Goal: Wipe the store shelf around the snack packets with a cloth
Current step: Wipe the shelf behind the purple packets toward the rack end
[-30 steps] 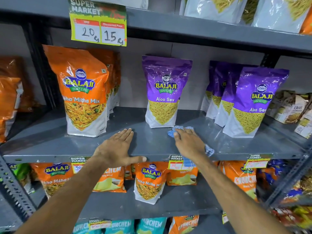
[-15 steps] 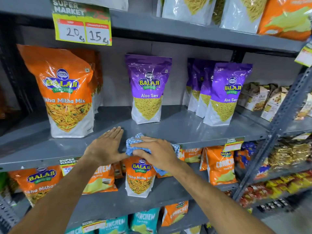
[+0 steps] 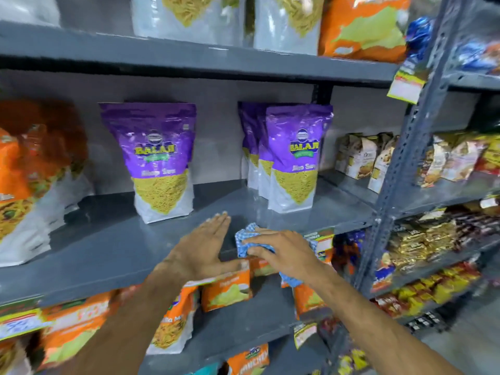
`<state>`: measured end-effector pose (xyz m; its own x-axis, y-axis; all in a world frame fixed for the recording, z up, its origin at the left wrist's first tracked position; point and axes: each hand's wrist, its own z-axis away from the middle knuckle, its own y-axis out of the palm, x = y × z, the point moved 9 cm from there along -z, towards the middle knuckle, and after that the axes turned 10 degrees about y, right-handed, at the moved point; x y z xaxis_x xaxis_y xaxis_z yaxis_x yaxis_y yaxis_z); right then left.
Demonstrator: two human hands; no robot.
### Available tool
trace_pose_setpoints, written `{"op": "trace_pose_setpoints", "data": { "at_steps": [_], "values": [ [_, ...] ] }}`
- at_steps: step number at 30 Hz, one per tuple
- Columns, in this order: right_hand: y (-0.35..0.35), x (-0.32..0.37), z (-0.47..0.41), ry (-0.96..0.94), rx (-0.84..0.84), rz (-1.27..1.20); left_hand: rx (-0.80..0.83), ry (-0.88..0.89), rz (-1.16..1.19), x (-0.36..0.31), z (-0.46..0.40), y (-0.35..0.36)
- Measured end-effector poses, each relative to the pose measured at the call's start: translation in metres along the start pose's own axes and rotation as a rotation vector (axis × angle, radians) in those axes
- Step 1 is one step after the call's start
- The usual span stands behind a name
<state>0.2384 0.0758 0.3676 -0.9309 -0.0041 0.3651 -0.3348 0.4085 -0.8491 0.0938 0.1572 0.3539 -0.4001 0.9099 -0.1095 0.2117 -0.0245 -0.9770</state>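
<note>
The grey metal shelf [image 3: 113, 247] runs across the middle of the head view. My right hand [image 3: 281, 253] grips a blue-and-white checked cloth [image 3: 244, 240] at the shelf's front edge. My left hand [image 3: 201, 246] lies flat on the shelf just left of the cloth, fingers together, thumb out. A single purple Aloo Sev packet [image 3: 157, 161] stands behind my left hand. A row of purple Aloo Sev packets [image 3: 295, 158] stands to the right. An orange mix packet [image 3: 24, 185] stands at the far left, blurred.
A perforated grey upright post [image 3: 405, 158] bounds the shelf on the right, with more snack shelves beyond it. Orange packets [image 3: 224, 290] fill the shelf below. The upper shelf [image 3: 189, 58] carries more packets. Price tags hang from the shelf edges.
The view has swung right and closer. My right hand dragged the cloth from the shelf's middle to the front edge, bunching it. My left hand stays flat beside it.
</note>
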Motion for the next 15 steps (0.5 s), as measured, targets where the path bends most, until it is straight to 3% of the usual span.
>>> {"op": "trace_pose_setpoints", "data": {
  "at_steps": [6, 9, 10, 12, 14, 15],
  "values": [
    [-0.031, -0.060, -0.006, -0.029, -0.003, -0.053, 0.085, -0.152, -0.037, -0.016, -0.080, 0.030],
    [-0.051, -0.102, -0.010, 0.049, 0.027, -0.415, 0.041, -0.225, -0.014, -0.018, -0.100, 0.039],
    [-0.066, -0.125, -0.011, 0.125, -0.046, -0.612, 0.018, -0.249, -0.014, -0.018, -0.103, 0.041],
    [-0.108, -0.185, -0.012, 0.253, -0.359, -0.825, 0.013, -0.301, -0.032, -0.017, -0.104, 0.045],
    [-0.142, -0.235, -0.022, 0.381, -0.592, -0.836, 0.034, -0.342, -0.053, -0.019, -0.103, 0.047],
    [-0.153, -0.248, -0.034, 0.421, -0.616, -0.805, 0.045, -0.352, -0.058, -0.020, -0.102, 0.047]
  ]
}}
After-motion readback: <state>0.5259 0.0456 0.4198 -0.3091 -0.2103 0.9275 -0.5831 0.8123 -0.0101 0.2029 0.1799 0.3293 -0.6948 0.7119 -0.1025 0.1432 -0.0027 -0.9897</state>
